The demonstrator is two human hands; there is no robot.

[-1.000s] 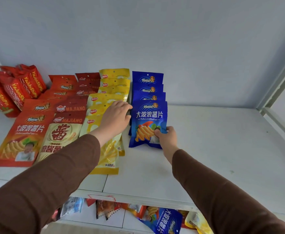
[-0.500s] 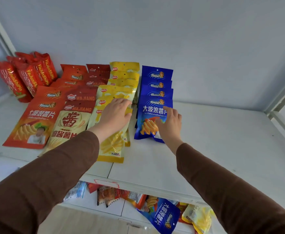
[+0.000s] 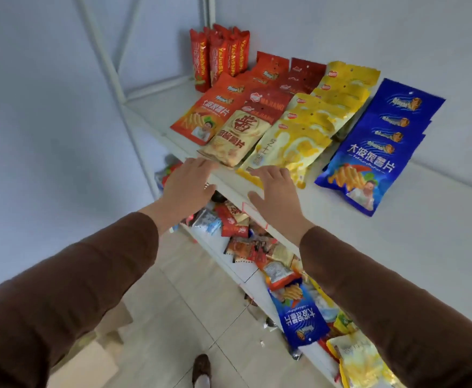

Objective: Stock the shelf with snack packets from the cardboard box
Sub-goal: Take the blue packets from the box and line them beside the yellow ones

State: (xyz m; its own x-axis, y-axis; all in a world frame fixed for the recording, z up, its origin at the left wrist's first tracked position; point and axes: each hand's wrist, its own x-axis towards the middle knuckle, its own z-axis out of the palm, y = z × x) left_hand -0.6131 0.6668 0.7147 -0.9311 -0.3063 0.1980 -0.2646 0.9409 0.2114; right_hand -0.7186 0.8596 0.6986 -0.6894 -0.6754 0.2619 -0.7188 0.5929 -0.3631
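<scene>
Head view, looking down across the white shelf [image 3: 341, 219], and both hands are at its front edge. The left hand [image 3: 188, 186] lies flat, fingers straight and spread, fingertips just reaching the front edge below the beige packet [image 3: 229, 141]; it holds nothing. The right hand [image 3: 275, 194] is flat too, fingers relaxed and extended, tips touching the bottom of the front yellow packet [image 3: 288, 147], empty as well. Brown sleeves [image 3: 89, 275] run back from both wrists.

On the shelf the snack packets lie in overlapping rows running from the front edge toward the back: an orange-red row [image 3: 209, 113] nearest the left edge, then the dark red and beige row, the yellow row, and the blue row [image 3: 380, 147] furthest right, its front packet close to the front edge. Tall red packets [image 3: 218, 57] stand upright in the back left corner.

The lower shelf [image 3: 246, 273] carries a loose heap of mixed packets, including an upside-down blue packet [image 3: 299, 317]. A corner of a cardboard box [image 3: 95, 359] shows on the tiled floor, beside a shoe [image 3: 201, 368].
</scene>
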